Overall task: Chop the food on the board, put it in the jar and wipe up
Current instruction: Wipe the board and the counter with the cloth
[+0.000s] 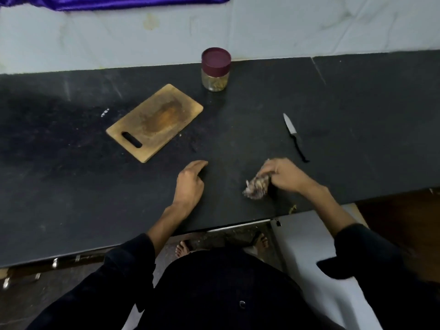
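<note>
- Black stone counter [71, 186]: matte, speckled with pale crumbs between the board and the near edge. Judged step: the wipe-up, with chopping and jarring apparently done.
- Wooden cutting board [154, 122]: rectangular, slot handle at its near-left corner, lies angled left of centre. No food on it, only a brown stain in the middle.
- Left hand [189, 184]: rests palm-down on the counter, fingers loosely extended, holding nothing.
- Right hand [283, 175]: fingers curled round a crumpled, mottled grey-brown cloth [257, 186], pressed to the counter near the front edge.
- Jar [216, 70]: clear, round, maroon lid on, yellowish chopped food inside; stands behind the board's far corner.
- Knife [295, 136]: small, bright blade, black handle, lying right of the jar, apart from both hands.
- Next move likely calls for sweeping the cloth leftward across the crumbs.
</note>
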